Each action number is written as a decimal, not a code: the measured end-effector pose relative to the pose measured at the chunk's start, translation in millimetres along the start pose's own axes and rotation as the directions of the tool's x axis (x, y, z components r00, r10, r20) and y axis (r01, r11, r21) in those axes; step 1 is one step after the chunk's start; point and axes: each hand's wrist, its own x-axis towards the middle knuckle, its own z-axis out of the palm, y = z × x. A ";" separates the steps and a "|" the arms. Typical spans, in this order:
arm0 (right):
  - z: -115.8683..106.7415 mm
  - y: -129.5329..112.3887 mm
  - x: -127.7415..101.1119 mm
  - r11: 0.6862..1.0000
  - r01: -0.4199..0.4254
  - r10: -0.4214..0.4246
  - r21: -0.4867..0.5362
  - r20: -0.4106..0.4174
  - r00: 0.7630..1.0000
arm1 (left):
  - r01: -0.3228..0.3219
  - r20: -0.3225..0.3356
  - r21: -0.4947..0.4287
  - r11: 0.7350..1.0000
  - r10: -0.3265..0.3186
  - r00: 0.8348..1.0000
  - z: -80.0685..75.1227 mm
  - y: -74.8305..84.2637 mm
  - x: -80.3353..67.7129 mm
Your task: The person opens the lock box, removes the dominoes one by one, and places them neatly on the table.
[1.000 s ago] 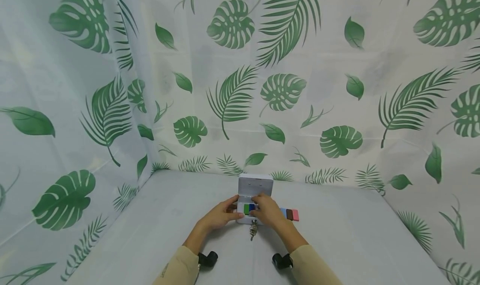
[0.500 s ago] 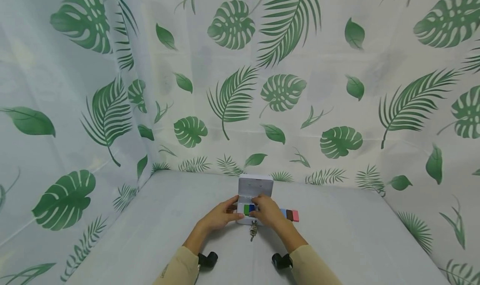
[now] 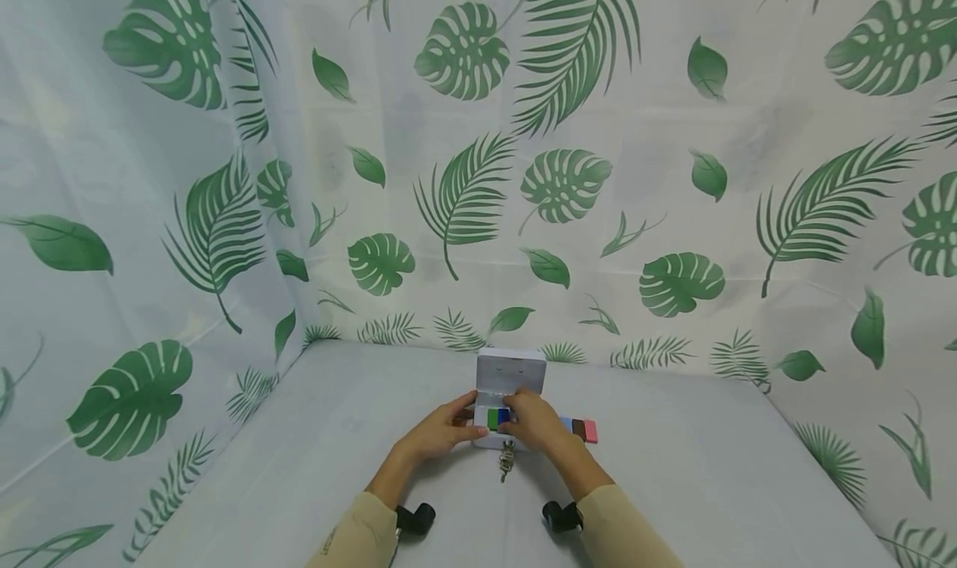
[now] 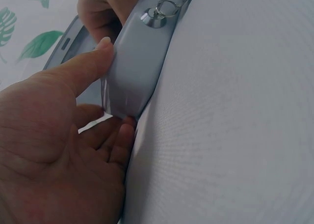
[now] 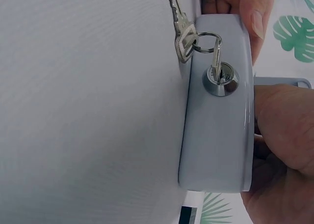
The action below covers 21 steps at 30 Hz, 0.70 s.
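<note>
A small grey lockbox (image 3: pixel 489 440) sits mid-table with its lid (image 3: pixel 511 369) standing upright. Green (image 3: pixel 491 418) and blue (image 3: pixel 503 414) blocks lie inside. My left hand (image 3: pixel 467 414) grips the box's left front corner; in the left wrist view my left hand (image 4: pixel 115 86) has its thumb on the front wall (image 4: pixel 140 62) and its fingers curled under the corner. My right hand (image 3: pixel 516 406) covers the box's right half, and in the right wrist view my right hand (image 5: pixel 282 130) has its thumb on the rim. A key stands in the lock (image 5: pixel 222 79), with a second key (image 5: pixel 182 37) hanging from the ring.
A short row of loose blocks, brown and pink (image 3: pixel 584 429) among them, lies just right of the box. The table (image 3: pixel 710 485) has a white cloth cover. Leaf-print curtains (image 3: pixel 224 219) close in the left, back and right sides.
</note>
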 end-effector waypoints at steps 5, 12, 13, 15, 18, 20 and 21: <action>-0.8 -0.6 1.8 1.000 -0.013 0.013 -0.014 0.031 0.999 | -0.008 0.000 -0.010 1.000 0.008 1.000 -0.1 -0.1 0.2; -2.9 -3.3 3.3 0.998 -0.040 0.043 -0.038 0.065 0.997 | -0.005 -0.005 0.006 1.000 0.005 1.000 -0.6 -0.5 -0.3; -2.6 -3.3 3.8 0.998 -0.044 0.047 -0.045 0.069 0.997 | -0.007 -0.004 0.006 1.000 0.007 1.000 -0.5 -0.5 -0.5; -1.8 -2.7 4.5 0.997 -0.044 0.049 -0.059 0.073 0.996 | -0.010 -0.002 0.006 1.000 0.010 1.000 -0.3 -1.0 -0.5; -1.7 -2.6 5.0 0.997 -0.048 0.053 -0.068 0.081 0.995 | -0.012 -0.002 0.004 1.000 0.012 1.000 -0.1 -1.7 -0.1; -2.8 -3.5 4.6 0.996 -0.043 0.049 -0.073 0.083 0.995 | -0.015 -0.001 0.003 1.000 0.015 1.000 -0.1 -1.9 0.5; -3.5 -4.0 4.4 0.996 -0.041 0.047 -0.076 0.085 0.995 | -0.016 -0.001 0.002 1.000 0.016 1.000 -0.1 -2.2 0.7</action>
